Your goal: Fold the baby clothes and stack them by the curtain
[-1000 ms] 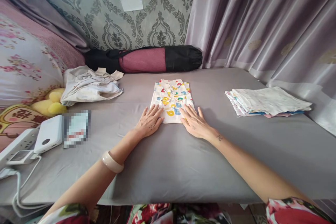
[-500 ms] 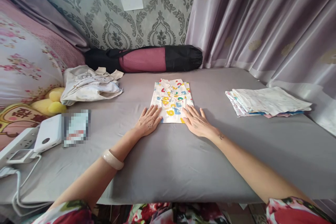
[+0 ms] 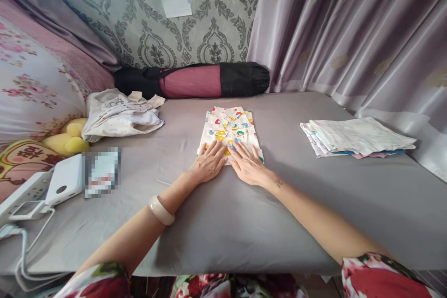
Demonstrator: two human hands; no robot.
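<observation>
Both hands have slid inward, so the left hand (image 3: 208, 166) and right hand (image 3: 248, 168) lie flat, fingers slightly spread, on the near edge of the folded shirt (image 3: 228, 125) mid-bed (image 3: 223, 228), which looks light, soft and floppy, probably best gripped under both sides.

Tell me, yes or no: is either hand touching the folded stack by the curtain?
No, the left hand and right hand both lie flat on the colourful folded garment, apart from the folded stack.
</observation>
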